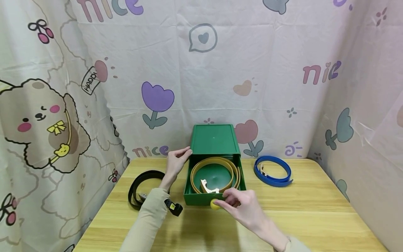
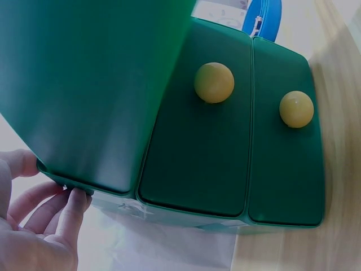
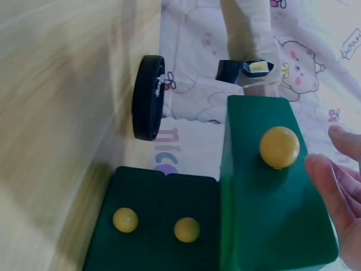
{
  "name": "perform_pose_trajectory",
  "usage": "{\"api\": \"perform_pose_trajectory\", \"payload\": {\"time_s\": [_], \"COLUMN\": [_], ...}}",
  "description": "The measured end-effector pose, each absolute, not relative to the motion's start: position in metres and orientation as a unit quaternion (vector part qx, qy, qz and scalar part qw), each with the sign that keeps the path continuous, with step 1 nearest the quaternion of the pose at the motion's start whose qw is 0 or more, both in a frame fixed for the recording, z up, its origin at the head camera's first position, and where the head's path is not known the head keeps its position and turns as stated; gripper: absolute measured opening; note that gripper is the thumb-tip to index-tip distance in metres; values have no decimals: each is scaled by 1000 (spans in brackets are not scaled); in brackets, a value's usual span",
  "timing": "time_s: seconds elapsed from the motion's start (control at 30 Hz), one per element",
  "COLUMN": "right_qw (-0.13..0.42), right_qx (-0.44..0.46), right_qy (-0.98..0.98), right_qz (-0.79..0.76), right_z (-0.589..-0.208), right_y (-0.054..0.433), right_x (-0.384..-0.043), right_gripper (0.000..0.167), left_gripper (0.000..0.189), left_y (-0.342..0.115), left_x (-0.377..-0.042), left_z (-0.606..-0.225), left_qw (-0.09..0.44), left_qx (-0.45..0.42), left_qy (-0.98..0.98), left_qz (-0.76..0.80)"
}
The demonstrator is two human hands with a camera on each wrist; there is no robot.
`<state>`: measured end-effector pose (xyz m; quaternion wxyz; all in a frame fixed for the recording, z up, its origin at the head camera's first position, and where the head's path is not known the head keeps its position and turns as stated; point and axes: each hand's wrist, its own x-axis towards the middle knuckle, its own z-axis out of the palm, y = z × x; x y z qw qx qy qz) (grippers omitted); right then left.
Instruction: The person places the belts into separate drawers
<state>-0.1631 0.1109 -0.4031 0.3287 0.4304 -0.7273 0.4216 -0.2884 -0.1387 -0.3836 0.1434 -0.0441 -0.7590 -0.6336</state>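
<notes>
A green drawer cabinet point(image 1: 214, 138) stands against the back cloth, its top drawer point(image 1: 198, 200) pulled out. Inside the drawer lies a coiled tan belt point(image 1: 195, 171) with a silver buckle. My left hand point(image 1: 176, 162) grips the cabinet's upper left front corner, thumb and fingers on either side of it. At the drawer front, my right hand point(image 1: 245, 208) touches the top edge with its fingers point(image 3: 322, 172). Its thumb is near the yellow knob point(image 3: 279, 148), apart from it in the right wrist view. The two lower drawers point(image 2: 197, 152) are closed, each with a yellow knob point(image 2: 214, 82).
A coiled black belt point(image 1: 131, 190) lies left of the cabinet, partly behind the left forearm. To the right sits a coiled blue belt point(image 1: 273, 181). Everything rests on a wooden table point(image 1: 308, 217) with printed cloth point(image 1: 220, 70) hanging around it.
</notes>
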Motion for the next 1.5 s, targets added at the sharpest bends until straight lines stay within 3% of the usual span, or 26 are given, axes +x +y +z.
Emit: {"api": "perform_pose_trajectory", "payload": {"time_s": [0.53,0.83,1.5], "right_qw": [331,323,302], "right_qx": [423,408,402], "right_qy": [-748,-760,-756], "right_qz": [390,389,418], "right_z": [-428,-435,-436], "right_y": [103,100,100], "right_x": [-162,-159,-161], "right_gripper": [23,37,28], "left_gripper": [31,31,31], "left_y": [-137,-138,-139], "left_x": [-289,-288,-290], "left_z": [-384,-385,-386], "left_qw": [148,146,142], "left_qx": [-53,-54,-49], "left_qy": [-758,-755,-759], "left_qz": [-633,-637,-633]}}
